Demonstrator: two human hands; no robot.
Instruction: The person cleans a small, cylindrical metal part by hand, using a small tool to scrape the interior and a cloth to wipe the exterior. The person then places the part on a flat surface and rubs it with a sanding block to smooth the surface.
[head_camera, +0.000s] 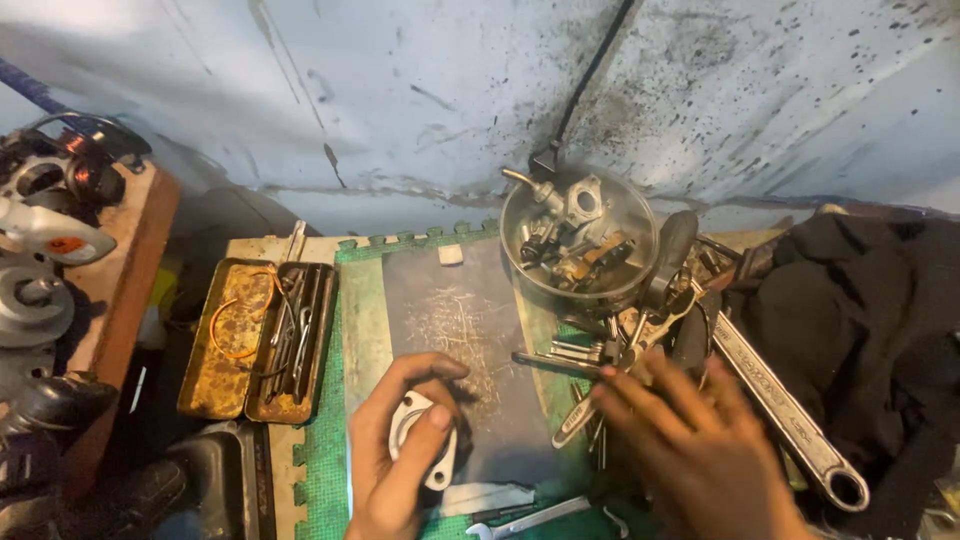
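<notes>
We are clasping a small pale metal flange part (420, 440) in our left hand (400, 450), thumb across its face, over the dark scratched mat (470, 330). Our right hand (700, 450), fingers spread and gripping nothing, is hovering over loose tools (590, 360) right of that clasp. Beyond them a metal bowl (580, 235) is holding carburetor parts.

Dim, cool light from above; right hand (700, 440) motion-blurred; dark shadows at left; edges curve from wide lens.

Tin tray (235, 345) left of mat (365, 330); bowl (520, 255) behind; wrench (790, 415) right.
</notes>
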